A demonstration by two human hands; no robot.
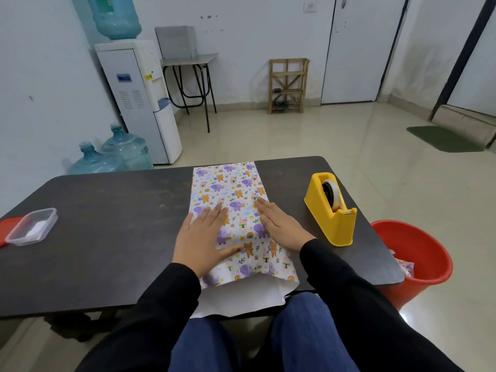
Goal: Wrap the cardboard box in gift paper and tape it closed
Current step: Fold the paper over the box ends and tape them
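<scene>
Left hand [203,238] and right hand [280,224] lie flat, gripping nothing, on the gift paper [230,183]: thin, tear-prone, probably slippery; hold by edges.

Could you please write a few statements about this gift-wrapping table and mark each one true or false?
1. Both the left hand and the right hand lie flat on the gift paper. True.
2. The yellow tape dispenser stands left of the paper. False: it stands to the right of it.
3. The right hand pinches a strip of tape. False: its fingers are straight and hold nothing.
4. A red bucket stands on the floor by the table, at its right end. True.
5. The clear plastic container sits on the paper. False: it sits apart, near the table's left edge.
</scene>
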